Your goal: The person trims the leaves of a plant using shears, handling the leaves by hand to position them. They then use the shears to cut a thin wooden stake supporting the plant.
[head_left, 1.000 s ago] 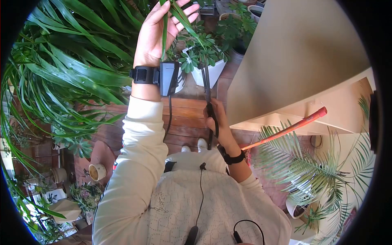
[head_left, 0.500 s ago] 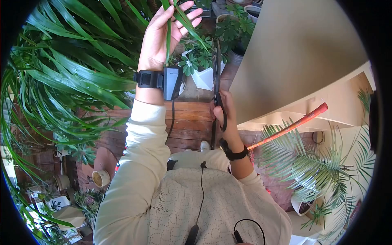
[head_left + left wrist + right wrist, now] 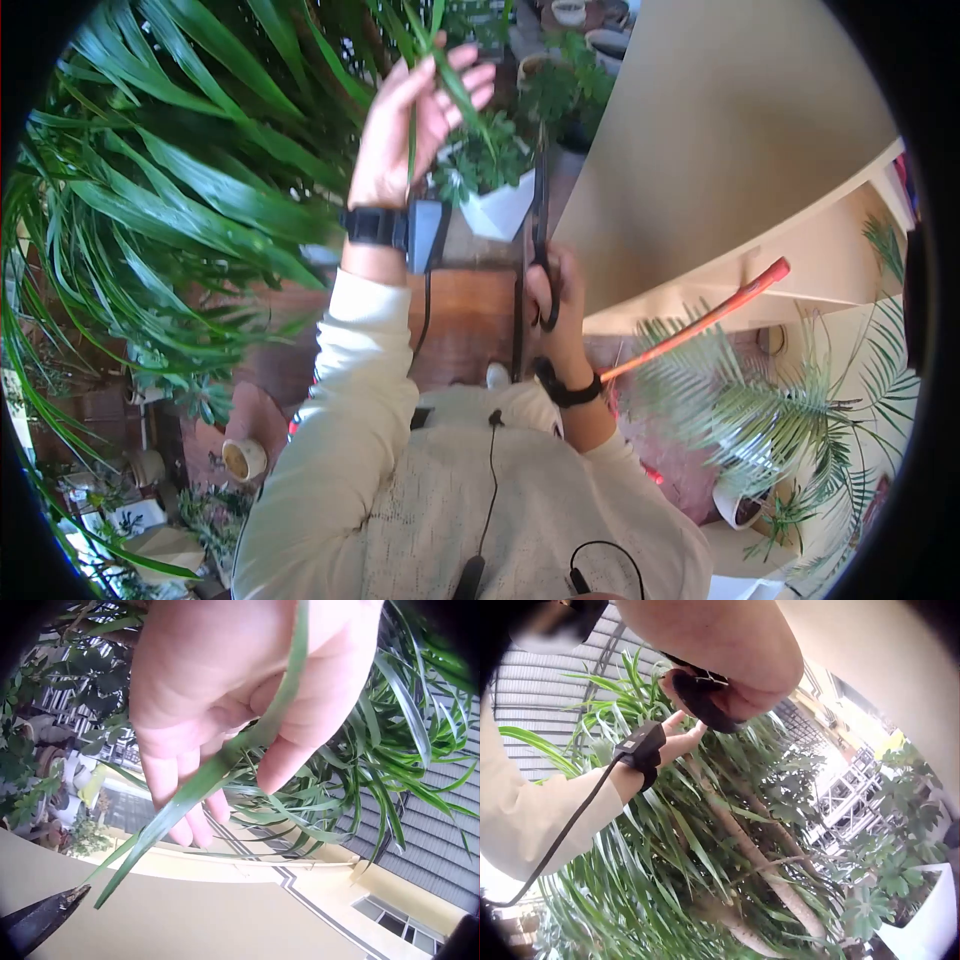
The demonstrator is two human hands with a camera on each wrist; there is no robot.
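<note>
Both hands were raised above the white pot (image 3: pixel 505 205) that stood on the wooden deck (image 3: pixel 470 330). Up and to the left of the pot, the left hand (image 3: pixel 415 120) was spread open with its fingers nearly straight, and a long narrow leaf (image 3: pixel 411 150) lay down across its palm. In the left wrist view the leaf (image 3: pixel 187 799) ran slantwise over the palm between the thumb and the fingers (image 3: pixel 176 795), which touched it loosely and did not clamp it.

Just to the right of the pot and a little lower, the right hand (image 3: pixel 555 300) was curled tight round the black handle loop of a pair of long shears (image 3: pixel 541 190). Their dark blades pointed up past the pot's right edge, and their tip (image 3: pixel 37 922) sat just below the free end of the leaf. The blades looked closed there, though blur left it uncertain.

Leafy schefflera (image 3: pixel 480 150) filled the pot. Left of the pot hung the long-leaved plant (image 3: pixel 180 200) that bore the leaf. Right of the pot rose a beige wall (image 3: pixel 720 130), and below that an orange-handled tool (image 3: pixel 700 320) leaned
</note>
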